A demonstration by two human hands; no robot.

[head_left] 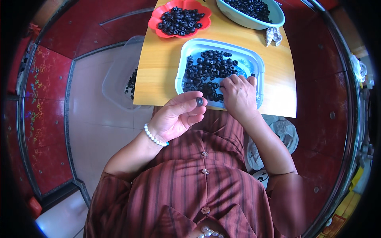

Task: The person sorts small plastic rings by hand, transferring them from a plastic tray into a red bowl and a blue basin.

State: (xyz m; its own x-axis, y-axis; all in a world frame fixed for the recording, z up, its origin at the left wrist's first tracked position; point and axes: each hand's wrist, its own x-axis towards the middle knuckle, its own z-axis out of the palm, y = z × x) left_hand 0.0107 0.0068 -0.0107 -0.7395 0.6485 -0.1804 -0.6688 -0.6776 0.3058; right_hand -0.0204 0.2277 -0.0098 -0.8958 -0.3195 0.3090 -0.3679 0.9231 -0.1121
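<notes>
Between the thumb and fingers of my left hand [178, 112] is a small round black part [199, 102], held up just off the near left corner of a light-blue plastic tub [260, 59]. Many black parts [212, 65], some ring-shaped, lie heaped across the tub's left and middle. My right hand [240, 95] reaches over the tub's near right side, its fingers curled down among the parts. Its fingertips are mostly hidden behind the back of the hand, so whatever they pinch does not show. White beads circle my left wrist.
A red flower-shaped bowl [154, 22] and a pale green basin [254, 24] of black parts stand at the wooden table's [158, 71] far side. Crumpled grey-white material [273, 36] lies below the basin. A clear bin [115, 85] with black pieces is left of the table, a plastic bag [283, 135] at right.
</notes>
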